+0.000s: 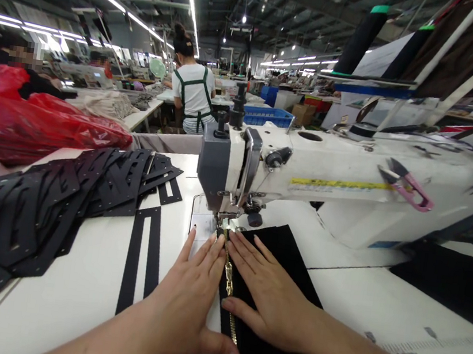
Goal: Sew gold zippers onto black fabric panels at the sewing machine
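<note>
A gold-toothed zipper [229, 283] on black tape runs from the sewing machine's presser foot [224, 225] toward me, its slider partway along. Beneath and right of it lies a black fabric panel [290, 265]. My left hand [190, 293] rests flat with fingers spread, fingertips close to the foot and thumb on the zipper's near end. Flat on the black panel is my right hand [269, 291], fingers stretched out beside the zipper teeth. The needle area is partly hidden by the foot and my fingertips. The sewing machine [333, 172] stands directly ahead.
Left of my hands lies a black slotted frame piece [142, 257], beside a heap of similar pieces [82, 191]. Behind them sits a red plastic bag [48, 117]. Pink-handled snips [413, 188] rest on the machine arm. A person [193, 87] is farther back near a blue crate [268, 116].
</note>
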### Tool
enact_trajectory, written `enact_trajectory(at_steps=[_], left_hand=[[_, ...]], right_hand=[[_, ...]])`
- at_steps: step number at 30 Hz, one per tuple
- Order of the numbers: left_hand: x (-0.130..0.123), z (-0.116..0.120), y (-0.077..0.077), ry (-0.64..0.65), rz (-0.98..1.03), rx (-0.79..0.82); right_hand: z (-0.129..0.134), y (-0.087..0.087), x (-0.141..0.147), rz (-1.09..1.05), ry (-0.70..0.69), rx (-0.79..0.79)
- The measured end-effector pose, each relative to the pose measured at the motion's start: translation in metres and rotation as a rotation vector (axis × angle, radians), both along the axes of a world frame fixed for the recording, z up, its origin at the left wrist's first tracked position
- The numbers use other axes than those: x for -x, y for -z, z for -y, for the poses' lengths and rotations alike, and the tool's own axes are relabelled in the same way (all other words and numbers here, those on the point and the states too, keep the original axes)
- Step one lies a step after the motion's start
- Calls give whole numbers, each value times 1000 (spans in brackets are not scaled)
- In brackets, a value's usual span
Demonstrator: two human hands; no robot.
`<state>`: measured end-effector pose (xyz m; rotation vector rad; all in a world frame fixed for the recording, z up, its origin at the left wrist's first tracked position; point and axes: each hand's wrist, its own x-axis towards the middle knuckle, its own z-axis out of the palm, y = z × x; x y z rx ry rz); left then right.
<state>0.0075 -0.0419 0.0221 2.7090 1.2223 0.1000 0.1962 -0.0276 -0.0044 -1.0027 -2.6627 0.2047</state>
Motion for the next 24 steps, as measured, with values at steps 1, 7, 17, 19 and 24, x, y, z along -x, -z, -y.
enact_trajectory(at_steps=[1, 7, 17, 19, 24], left_hand=[[1, 1, 0, 0, 2, 6], [4, 5, 1, -22, 60, 21], [32, 16, -17, -53, 115, -57], [63, 24, -19, -175, 93, -181], [121, 69, 24, -44, -71, -358]], right_hand=[[-1, 2, -1, -26, 0, 6], [4, -9, 0, -303, 17, 22], [21, -25, -9, -235, -30, 8], [10, -12, -8, -117, -10, -42], [0, 3, -5, -45, 12, -27]])
